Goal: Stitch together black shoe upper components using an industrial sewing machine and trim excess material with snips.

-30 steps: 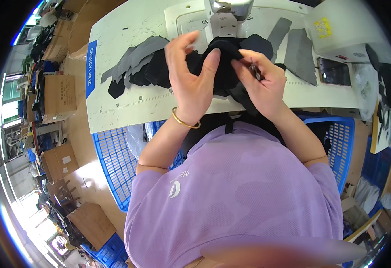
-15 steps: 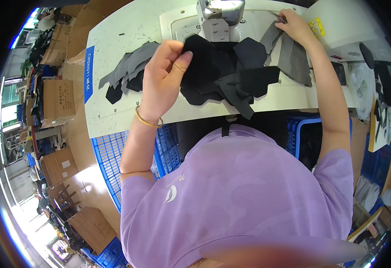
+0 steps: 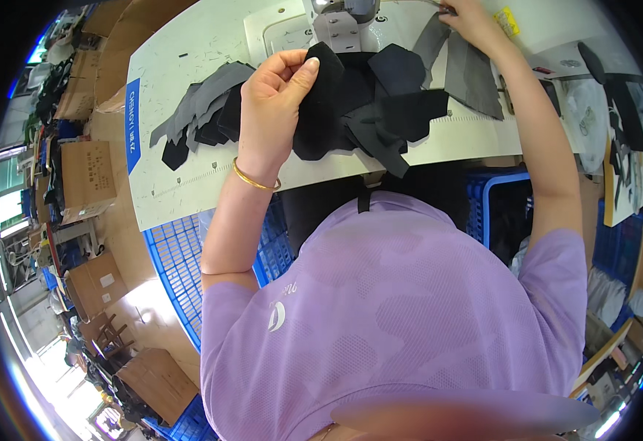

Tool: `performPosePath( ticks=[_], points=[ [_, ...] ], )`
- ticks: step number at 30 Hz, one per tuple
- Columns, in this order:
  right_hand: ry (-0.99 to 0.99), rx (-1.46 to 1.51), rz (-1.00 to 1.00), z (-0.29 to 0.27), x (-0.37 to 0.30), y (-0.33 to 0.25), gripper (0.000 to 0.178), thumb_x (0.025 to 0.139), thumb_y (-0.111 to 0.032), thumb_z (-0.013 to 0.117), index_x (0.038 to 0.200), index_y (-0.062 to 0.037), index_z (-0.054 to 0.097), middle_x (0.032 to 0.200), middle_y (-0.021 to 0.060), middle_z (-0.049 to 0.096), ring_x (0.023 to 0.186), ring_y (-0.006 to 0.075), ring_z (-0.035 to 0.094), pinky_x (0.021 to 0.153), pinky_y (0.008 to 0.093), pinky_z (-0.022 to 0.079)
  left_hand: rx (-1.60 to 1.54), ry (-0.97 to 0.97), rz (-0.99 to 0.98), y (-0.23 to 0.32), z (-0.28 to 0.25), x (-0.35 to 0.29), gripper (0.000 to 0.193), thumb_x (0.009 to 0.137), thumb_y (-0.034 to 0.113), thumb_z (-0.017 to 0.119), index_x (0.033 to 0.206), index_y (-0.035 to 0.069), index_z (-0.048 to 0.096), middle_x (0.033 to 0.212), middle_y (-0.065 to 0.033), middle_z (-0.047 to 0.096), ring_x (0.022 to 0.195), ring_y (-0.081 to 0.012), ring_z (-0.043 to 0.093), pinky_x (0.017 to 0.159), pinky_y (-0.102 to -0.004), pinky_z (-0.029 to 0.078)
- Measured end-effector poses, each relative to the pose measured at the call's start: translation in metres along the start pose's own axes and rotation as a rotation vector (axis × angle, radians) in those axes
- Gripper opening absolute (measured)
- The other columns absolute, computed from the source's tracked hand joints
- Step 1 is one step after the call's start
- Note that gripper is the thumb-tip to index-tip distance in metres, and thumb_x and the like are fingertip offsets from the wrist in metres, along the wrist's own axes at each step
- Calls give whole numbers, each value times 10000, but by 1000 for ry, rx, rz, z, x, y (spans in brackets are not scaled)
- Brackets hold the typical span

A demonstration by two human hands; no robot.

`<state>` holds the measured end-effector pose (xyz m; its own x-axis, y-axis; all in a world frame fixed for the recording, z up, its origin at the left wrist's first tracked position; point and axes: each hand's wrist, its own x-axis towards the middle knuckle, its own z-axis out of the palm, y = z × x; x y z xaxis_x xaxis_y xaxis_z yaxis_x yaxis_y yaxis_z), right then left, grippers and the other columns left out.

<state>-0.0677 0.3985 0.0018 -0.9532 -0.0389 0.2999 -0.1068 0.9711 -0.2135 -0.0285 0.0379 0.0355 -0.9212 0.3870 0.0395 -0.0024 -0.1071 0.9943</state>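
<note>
My left hand (image 3: 274,99) pinches the upper edge of a black fabric piece (image 3: 317,110) between thumb and fingers, holding it up so that it hangs over the table's near side. Behind it lies a loose pile of cut black pieces (image 3: 410,110), partly hidden by the held one. At the far right my right hand (image 3: 472,23) is closed around a small pointed metal tool (image 3: 447,10) with a dark handle, its kind hard to make out. Grey strips (image 3: 474,79) lie just below that hand. A sewing machine head (image 3: 342,29) stands between both hands.
Overlapping grey and black pieces (image 3: 200,110) are stacked on the left of the white table (image 3: 189,195). Blue plastic baskets (image 3: 178,253) stand beneath its front edge, another (image 3: 483,209) at the right. Cardboard boxes (image 3: 86,176) line the floor at left.
The black piece in my left hand has come away from the pile and now hangs lower and more upright. The whole view has shifted slightly; my right hand stays at the far right with the tool.
</note>
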Motion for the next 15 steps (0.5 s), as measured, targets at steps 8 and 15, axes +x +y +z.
performPosePath(
  ticks=[8, 15],
  points=[
    [-97, 647, 145, -132, -49, -80, 217, 828, -156, 711, 963, -19, 613, 851, 35, 626, 753, 111, 593, 632, 251, 447, 102, 209, 257, -8, 4, 3, 126, 920, 57, 664, 1012, -28, 652, 892, -8, 650, 790, -35, 560, 716, -172, 453],
    [57, 1358, 177, -40, -72, -198, 160, 855, -134, 733, 959, -30, 670, 720, -35, 606, 636, 7, 511, 573, 177, 404, 127, 256, 235, -14, 33, -7, 111, 924, 62, 641, 974, -37, 646, 855, -24, 658, 785, -39, 564, 691, -192, 456]
  ],
)
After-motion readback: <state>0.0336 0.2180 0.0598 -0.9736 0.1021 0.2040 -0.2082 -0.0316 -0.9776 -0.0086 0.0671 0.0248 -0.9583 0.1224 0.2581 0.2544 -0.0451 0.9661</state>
